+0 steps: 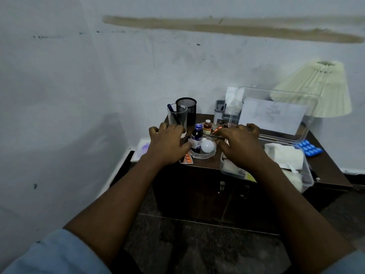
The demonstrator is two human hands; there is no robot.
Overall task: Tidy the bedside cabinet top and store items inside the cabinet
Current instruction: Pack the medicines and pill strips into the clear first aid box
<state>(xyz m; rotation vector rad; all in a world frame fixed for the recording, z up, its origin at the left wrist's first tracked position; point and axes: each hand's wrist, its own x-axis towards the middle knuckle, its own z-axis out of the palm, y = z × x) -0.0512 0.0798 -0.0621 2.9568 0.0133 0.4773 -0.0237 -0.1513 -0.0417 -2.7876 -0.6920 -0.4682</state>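
Note:
A dark wooden bedside cabinet [203,165] stands against the wall, its two doors closed. On top, a glass bowl [205,155] holds a white bulb [207,145] and a blue-capped bottle [197,137]. A small brown bottle [207,126] stands behind. My left hand [167,143] hovers palm down beside the bowl with fingers spread, above an orange pill strip [187,159]. My right hand [239,144] pinches a flat blister strip with orange pills [216,131] over the bowl. An open clear plastic box [307,181] holds white cloth [284,155].
A drinking glass with a pen [176,115] and a black mesh pen cup [186,109] stand at the back left. The box's raised lid [274,111], a tissue holder [220,110] and a pleated lamp [320,89] sit behind. Blue pills [308,148] lie at the right.

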